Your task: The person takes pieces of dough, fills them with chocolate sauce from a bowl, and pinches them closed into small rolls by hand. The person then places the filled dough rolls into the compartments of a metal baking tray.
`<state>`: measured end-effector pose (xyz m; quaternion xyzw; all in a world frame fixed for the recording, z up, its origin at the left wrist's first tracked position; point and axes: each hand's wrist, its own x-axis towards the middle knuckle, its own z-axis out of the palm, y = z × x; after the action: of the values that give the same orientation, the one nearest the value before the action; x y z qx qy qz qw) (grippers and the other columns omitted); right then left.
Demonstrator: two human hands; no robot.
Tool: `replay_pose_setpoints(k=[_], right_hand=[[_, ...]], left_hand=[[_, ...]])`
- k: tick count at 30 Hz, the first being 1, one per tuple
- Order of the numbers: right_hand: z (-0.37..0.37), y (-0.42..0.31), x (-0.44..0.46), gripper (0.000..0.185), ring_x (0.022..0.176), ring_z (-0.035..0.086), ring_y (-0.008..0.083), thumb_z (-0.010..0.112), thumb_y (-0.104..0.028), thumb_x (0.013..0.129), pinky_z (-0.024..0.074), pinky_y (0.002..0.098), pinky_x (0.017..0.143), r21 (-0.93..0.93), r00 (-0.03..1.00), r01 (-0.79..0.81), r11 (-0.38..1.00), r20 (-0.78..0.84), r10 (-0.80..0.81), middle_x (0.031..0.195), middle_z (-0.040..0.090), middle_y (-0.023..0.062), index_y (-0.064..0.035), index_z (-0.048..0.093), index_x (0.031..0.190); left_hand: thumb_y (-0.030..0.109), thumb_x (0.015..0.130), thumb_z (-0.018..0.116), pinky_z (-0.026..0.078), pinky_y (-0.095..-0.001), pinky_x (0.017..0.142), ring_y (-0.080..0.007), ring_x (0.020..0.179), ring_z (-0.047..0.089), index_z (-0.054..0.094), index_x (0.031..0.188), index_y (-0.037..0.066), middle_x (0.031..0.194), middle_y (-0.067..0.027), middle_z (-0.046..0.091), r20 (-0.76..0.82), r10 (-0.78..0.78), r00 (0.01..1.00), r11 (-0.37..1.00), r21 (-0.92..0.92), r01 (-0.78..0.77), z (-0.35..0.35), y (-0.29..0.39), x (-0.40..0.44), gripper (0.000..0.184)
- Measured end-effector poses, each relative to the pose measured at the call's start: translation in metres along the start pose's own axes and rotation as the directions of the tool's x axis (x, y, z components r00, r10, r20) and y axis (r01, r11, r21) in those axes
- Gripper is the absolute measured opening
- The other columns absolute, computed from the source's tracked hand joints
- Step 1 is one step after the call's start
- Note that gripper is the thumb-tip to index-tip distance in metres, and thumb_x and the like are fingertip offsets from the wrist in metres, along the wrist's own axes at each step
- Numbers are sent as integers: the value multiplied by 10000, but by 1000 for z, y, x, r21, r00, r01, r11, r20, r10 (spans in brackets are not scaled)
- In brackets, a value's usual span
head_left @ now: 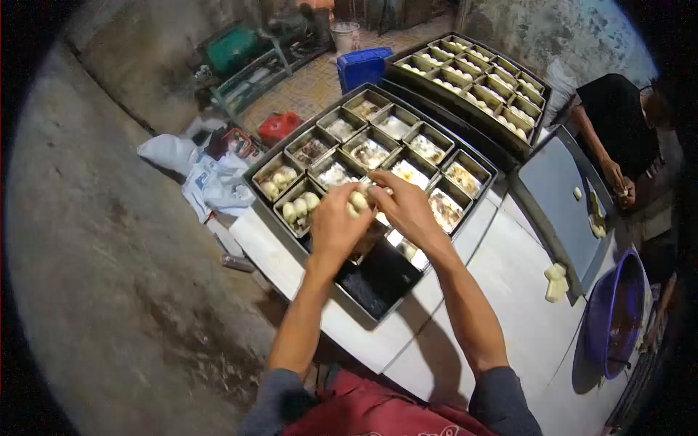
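Note:
My left hand (339, 222) and my right hand (404, 206) are closed around pale dough balls (358, 202), held over the near part of a large dark tray (258, 178). That tray carries several rectangular metal tins (369, 147), greasy and shiny inside. Two tins at its left side contain dough balls (299, 207), just left of my left hand. Below my hands, the tray's black bottom (379, 277) shows at the near corner. Beside it, a tin (407, 249) is partly hidden by my right wrist. My fingers cover part of the dough.
Behind stands another tray (465, 80) of dough-filled tins. To the right, a grey board (556, 196) bears dough pieces, with a person's hands (622, 185) beside it. Dough (556, 282) and a purple basin (614, 312) sit on the white table (502, 291). Plastic bags (214, 182) lie left.

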<state>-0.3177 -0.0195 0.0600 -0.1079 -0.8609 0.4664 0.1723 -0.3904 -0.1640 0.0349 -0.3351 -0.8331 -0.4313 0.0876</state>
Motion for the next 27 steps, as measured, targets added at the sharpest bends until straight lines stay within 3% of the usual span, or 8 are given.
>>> replay_pose_setpoints(k=[4,8,12,14,16,19,24,27], right_hand=[[55,22,81,353,1024,663,384,595,-240,933,525,444,878,-365,1000,3,931,9,1,1165,676,214,-49,632,1228],[42,22,55,319,998,667,375,626,-212,929,526,426,867,-135,993,51,989,-100,-65,1092,699,180,-28,659,1187],[-18,40,-33,250,832,710,261,650,-199,933,550,347,734,-96,954,-52,994,-298,21,990,727,156,-14,700,1093],[-51,58,-95,203,810,693,170,639,-156,943,542,310,693,62,825,-293,954,-488,286,928,734,113,-13,715,1065],[-81,72,-156,203,783,659,130,644,-129,941,530,262,677,374,506,-411,832,-666,549,881,704,72,42,699,1037],[-138,132,-256,298,818,682,232,605,-277,939,520,359,708,211,194,-672,710,-875,443,889,712,135,-21,719,1039],[-209,188,-342,456,1053,630,339,588,-431,923,483,444,914,81,93,-910,407,-916,390,1095,678,173,-54,691,1159],[-228,204,-318,570,1164,565,350,581,-528,901,451,482,964,50,86,-939,341,-924,372,1210,636,173,-54,681,1201]], left_hand=[[260,788,710,525,-468,766,-393,892,665,693,1050,80,943,-212,690,122,2,993,975,220,-29,4,-83,64,318],[310,773,700,536,-502,745,-417,827,681,724,950,52,867,-213,705,291,-90,952,846,527,-81,34,-104,85,314],[435,807,715,531,-506,724,-419,809,680,686,1029,67,871,-199,707,331,6,944,836,516,-187,41,-126,89,430],[433,801,749,517,-515,698,-418,819,678,662,1047,57,865,-199,706,340,115,933,800,526,-290,43,-131,85,458],[378,815,760,522,-500,701,-418,808,676,624,1141,58,864,-218,703,423,-21,906,773,581,-254,32,-111,86,476],[375,819,755,514,-502,745,-425,837,671,549,1310,74,880,-231,701,486,-94,869,757,602,-255,28,-122,85,612],[386,858,716,465,-468,943,-418,1126,615,445,1440,20,1258,-295,603,417,-165,894,823,558,-108,0,-55,84,739],[352,868,726,502,-434,920,-383,1084,656,511,1393,18,1287,-251,613,489,-80,869,919,374,-126,19,49,51,658]])
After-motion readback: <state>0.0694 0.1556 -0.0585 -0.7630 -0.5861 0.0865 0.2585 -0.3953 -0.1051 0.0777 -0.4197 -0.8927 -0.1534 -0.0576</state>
